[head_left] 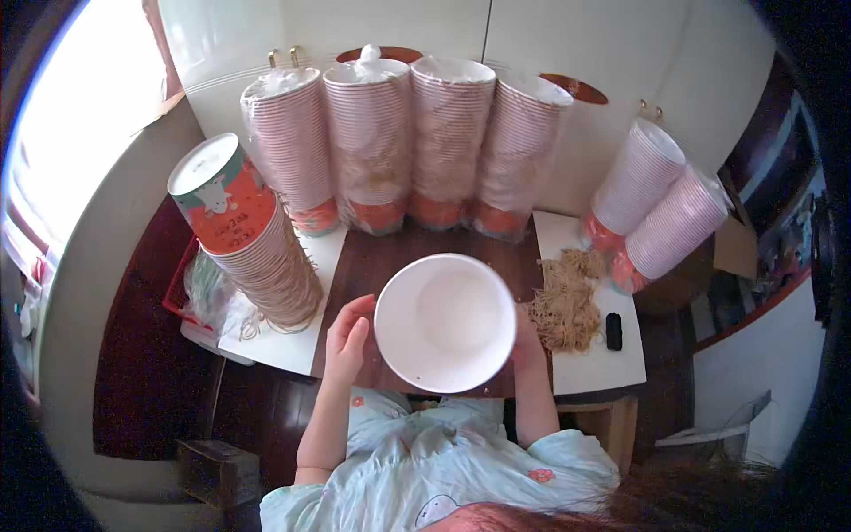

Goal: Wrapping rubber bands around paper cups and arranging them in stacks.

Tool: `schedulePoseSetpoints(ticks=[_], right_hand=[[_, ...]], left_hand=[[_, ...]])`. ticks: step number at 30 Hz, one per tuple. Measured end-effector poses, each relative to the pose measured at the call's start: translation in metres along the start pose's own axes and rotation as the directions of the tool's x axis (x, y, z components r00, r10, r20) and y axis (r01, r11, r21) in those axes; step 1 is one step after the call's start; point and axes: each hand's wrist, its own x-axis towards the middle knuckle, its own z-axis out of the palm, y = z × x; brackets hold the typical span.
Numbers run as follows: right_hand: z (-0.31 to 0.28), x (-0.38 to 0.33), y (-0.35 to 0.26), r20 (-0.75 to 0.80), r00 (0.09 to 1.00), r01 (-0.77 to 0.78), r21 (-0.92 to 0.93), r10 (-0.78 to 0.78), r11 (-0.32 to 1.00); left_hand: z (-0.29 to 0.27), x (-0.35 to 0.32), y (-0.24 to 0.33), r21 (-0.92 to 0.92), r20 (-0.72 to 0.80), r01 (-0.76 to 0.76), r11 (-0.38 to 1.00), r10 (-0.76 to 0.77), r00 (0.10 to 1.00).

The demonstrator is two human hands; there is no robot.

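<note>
A large white-lined paper bucket (445,324) is in front of me, its mouth facing up toward me. My right hand (529,341) is at its right side, seemingly gripping it, with most of the fingers hidden behind the wall. My left hand (347,337) is beside the left rim, thumb and fingers apart, and a narrow gap shows between it and the bucket. On the left stands a leaning stack of upside-down printed paper buckets (239,213), orange and green, with strings hanging around its lower part. A loose heap of tan twine pieces (567,301) lies to the right.
Several plastic-wrapped stacks of nested buckets (368,142) line the table's back, and two more stacks (640,182) lean at the right. A small black object (613,331) lies near the twine. A red basket (180,284) with plastic bags is at left. White cabinet doors (612,40) rise behind.
</note>
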Motion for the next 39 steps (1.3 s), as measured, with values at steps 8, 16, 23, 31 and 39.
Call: schedulePoseSetpoints(ticks=[8,16,23,31,39], right_hand=[[-0.057,0.002,0.076,-0.168,0.951,-0.308,-0.405,0.261,0.861],[-0.115,0.01,0.027,-0.002,0.83,-0.051,-0.996,-0.558,-0.072],[-0.13,0.014,0.028,0.058,0.874,-0.176,-0.888,-0.482,-0.425],[-0.12,0.034,0.031,0.149,0.876,-0.057,-0.911,-0.458,-0.407],[-0.07,0.042,-0.017,-0.115,0.91,0.212,-0.696,-0.399,0.686]], left_hand=[[-0.03,-0.001,-0.057,0.53,-0.132,0.183,0.828,-0.133,0.982],[-0.025,0.008,-0.071,0.6,-0.049,0.137,0.788,-0.134,0.99],[-0.002,0.021,-0.072,0.653,0.042,0.072,0.754,-0.131,0.99],[0.001,0.023,-0.09,0.591,0.059,0.054,0.805,-0.11,0.992],[-0.005,0.012,-0.086,0.502,-0.056,0.002,0.865,0.03,0.998]])
